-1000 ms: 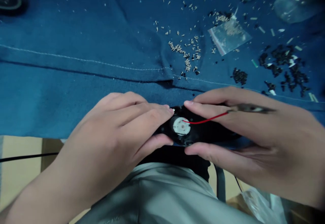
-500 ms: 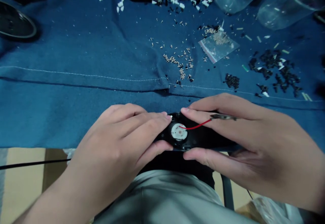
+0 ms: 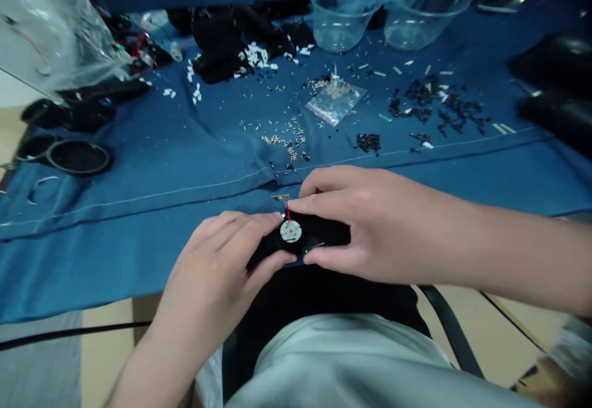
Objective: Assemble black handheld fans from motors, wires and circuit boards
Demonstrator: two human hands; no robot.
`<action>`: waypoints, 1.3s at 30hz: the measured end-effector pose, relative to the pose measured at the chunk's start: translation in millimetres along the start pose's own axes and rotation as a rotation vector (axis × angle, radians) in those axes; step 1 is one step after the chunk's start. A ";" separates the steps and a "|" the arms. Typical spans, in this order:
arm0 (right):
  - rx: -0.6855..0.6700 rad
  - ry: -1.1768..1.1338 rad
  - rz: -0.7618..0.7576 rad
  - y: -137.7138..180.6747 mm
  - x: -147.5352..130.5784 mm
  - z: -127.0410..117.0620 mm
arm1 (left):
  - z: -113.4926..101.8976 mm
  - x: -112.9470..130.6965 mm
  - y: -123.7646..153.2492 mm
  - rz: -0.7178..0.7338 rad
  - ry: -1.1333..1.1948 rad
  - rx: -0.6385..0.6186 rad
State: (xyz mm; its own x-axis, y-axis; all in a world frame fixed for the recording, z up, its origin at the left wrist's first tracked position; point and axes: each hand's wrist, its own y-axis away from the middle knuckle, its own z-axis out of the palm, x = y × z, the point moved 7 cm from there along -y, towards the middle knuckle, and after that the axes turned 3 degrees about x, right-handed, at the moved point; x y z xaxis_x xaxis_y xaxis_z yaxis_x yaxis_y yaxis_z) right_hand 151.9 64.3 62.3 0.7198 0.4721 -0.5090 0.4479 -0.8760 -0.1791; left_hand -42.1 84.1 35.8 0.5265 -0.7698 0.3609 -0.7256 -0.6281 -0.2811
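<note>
Both of my hands grip a glossy black plastic housing at the front edge of the cloth-covered table. A round silver-white motor is set in the housing, facing up between my fingertips. From it a short red wire leads to a small circuit board beyond the housing. My left hand pinches the housing's left part, fingers on the far side and thumb on the near side. My right hand holds the right part the same way, its index fingertip beside the red wire. My palms hide the housing's ends.
Past my hands lie small screws, a clear zip bag with screws, black parts and white pieces. Two clear plastic cups stand at the back. Black round-rimmed housings lie at left, glossy black ones at right.
The circuit board and red wire have swung from over my right hand to the housing's far side. My head view has shifted, showing more of the table. Both hands keep holding the housing.
</note>
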 end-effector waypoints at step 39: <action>0.014 0.108 0.037 5.3 0.5 4.3 | 4.6 3.0 -13.4 -0.112 0.095 -0.066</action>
State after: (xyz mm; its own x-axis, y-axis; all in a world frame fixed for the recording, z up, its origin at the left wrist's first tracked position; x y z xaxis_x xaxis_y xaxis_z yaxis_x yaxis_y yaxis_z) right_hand 152.4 59.5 57.5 0.7888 0.4470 -0.4219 0.4136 -0.8937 -0.1738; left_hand -28.8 89.6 36.6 0.5640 -0.6791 0.4698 -0.6937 -0.6982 -0.1766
